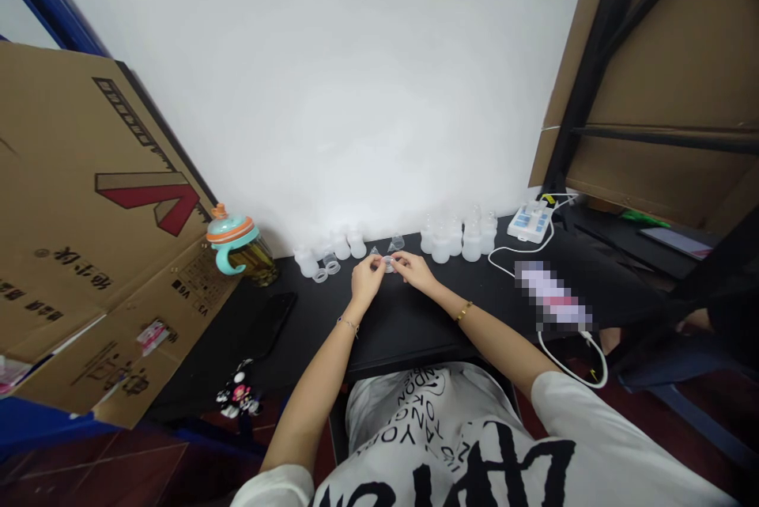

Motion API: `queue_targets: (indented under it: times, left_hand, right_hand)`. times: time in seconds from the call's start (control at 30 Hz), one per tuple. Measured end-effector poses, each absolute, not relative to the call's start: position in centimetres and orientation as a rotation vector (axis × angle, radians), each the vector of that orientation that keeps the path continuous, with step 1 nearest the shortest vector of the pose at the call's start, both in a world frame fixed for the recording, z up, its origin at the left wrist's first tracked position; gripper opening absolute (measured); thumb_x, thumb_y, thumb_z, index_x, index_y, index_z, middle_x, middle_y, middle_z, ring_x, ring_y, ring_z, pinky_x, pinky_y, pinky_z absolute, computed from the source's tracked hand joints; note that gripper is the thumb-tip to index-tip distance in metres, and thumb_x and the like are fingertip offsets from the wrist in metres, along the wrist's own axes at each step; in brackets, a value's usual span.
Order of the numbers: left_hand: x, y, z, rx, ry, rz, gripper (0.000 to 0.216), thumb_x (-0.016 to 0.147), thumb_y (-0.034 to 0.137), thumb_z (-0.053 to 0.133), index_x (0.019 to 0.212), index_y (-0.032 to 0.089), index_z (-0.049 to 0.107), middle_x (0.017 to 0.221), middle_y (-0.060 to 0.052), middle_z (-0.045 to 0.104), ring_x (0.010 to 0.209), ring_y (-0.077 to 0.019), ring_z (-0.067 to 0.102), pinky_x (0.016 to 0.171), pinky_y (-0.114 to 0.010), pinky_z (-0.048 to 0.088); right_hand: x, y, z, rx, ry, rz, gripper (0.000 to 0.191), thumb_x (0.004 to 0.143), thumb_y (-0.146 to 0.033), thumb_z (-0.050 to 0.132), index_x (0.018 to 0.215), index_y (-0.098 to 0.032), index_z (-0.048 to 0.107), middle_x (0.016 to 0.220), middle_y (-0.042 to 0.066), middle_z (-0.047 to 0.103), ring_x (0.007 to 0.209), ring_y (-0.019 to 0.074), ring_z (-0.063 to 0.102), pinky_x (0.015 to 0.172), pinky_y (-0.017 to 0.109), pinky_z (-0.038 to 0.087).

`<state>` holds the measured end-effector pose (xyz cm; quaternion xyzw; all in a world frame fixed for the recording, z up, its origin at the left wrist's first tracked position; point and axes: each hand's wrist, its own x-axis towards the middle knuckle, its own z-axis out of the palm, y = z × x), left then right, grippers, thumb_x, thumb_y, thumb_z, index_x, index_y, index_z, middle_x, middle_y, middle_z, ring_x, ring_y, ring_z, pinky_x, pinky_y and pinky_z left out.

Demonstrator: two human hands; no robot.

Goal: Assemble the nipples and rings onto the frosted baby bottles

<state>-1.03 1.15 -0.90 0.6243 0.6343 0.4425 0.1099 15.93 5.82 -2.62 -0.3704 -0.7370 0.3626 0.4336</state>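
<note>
My left hand (367, 279) and my right hand (413, 270) meet over the black table (391, 325), fingers pinched together on a small clear plastic piece (388, 262) between them. Just beyond the fingertips stand two small clear cone-shaped parts (396, 243). A row of translucent white bottles (332, 250) lines the wall to the left of my hands, with clear rings (325, 270) in front of it. Another group of bottles (459, 236) stands to the right.
A teal and orange handled cup (237, 247) stands at the left by a large cardboard box (88, 238). A black phone (269, 325) lies on the table. A white power strip (530, 221) and white cable (569, 341) are at the right, near a black metal rack (628, 127).
</note>
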Motion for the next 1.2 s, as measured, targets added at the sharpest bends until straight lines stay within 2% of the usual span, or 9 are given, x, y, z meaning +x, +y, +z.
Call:
queue_targets:
  times: [0.2, 0.4, 0.6, 1.2]
  left_hand:
    - [-1.08, 1.03, -1.0, 1.891, 1.812, 1.226, 0.025, 0.096, 0.039, 0.061, 0.112, 0.026, 0.074, 0.092, -0.002, 0.079, 0.075, -0.018, 0.069, 0.071, -0.027, 0.045]
    - [-0.95, 1.07, -0.98, 1.943, 1.779, 1.267, 0.021, 0.097, 0.039, 0.061, 0.101, 0.024, 0.076, 0.097, -0.002, 0.077, 0.07, -0.0162, 0.067, 0.071, -0.027, 0.045]
    - [-0.99, 1.17, -0.88, 1.914, 1.739, 1.259, 0.023, 0.097, 0.04, 0.062, 0.1, 0.022, 0.075, 0.095, -0.002, 0.077, 0.067, -0.0155, 0.067, 0.067, -0.025, 0.045]
    - [-1.11, 1.61, -1.49, 2.026, 1.753, 1.313, 0.019, 0.096, 0.034, 0.063, 0.094, 0.019, 0.074, 0.089, -0.001, 0.07, 0.065, -0.0125, 0.06, 0.07, -0.026, 0.046]
  right_hand:
    - [15.89, 5.94, -2.71, -0.934, -1.853, 0.884, 0.022, 0.095, -0.033, 0.06, 0.105, -0.019, 0.075, 0.073, 0.0, 0.073, 0.045, 0.0108, 0.059, 0.048, 0.021, 0.046]
    - [16.02, 5.77, -2.63, -0.925, -1.861, 0.88, 0.021, 0.095, -0.033, 0.061, 0.105, -0.02, 0.074, 0.074, 0.0, 0.074, 0.045, 0.0107, 0.06, 0.049, 0.021, 0.046]
    - [15.99, 5.57, -2.65, -0.894, -1.864, 0.88, 0.023, 0.098, -0.037, 0.059, 0.107, -0.02, 0.073, 0.075, -0.001, 0.074, 0.045, 0.0106, 0.062, 0.051, 0.021, 0.048]
    - [15.83, 5.48, -2.62, -0.92, -1.896, 0.772, 0.023, 0.098, -0.035, 0.06, 0.103, -0.018, 0.075, 0.074, 0.002, 0.074, 0.05, 0.0132, 0.062, 0.053, 0.022, 0.047]
